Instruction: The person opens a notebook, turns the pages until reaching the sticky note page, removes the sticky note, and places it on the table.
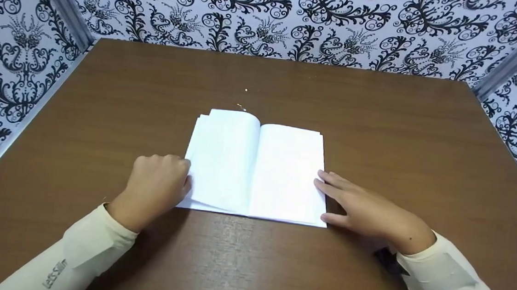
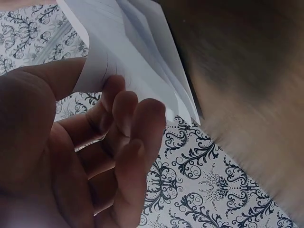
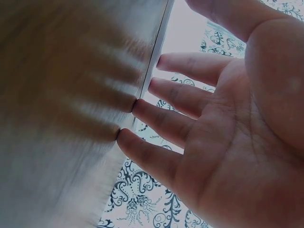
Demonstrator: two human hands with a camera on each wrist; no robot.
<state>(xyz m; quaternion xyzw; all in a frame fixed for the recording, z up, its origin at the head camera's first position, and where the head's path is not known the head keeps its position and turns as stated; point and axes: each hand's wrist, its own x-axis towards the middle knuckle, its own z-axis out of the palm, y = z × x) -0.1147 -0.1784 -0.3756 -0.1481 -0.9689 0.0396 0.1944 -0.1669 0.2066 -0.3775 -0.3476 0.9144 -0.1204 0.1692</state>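
An open notebook with blank white pages lies on the brown table, its left-hand leaves bulging up near the spine. At its left edge my left hand pinches the pages between thumb and curled fingers; in the left wrist view the leaves bend and fan apart there. My right hand rests at the right edge, fingers spread and fairly straight. In the right wrist view, fingertips of that hand touch the tabletop beside the notebook's edge.
The brown wooden table spreads around the notebook. Small bright specks lie beyond its top edge. Black-and-white patterned walls stand behind and at both sides. A dark object shows beneath the right wrist.
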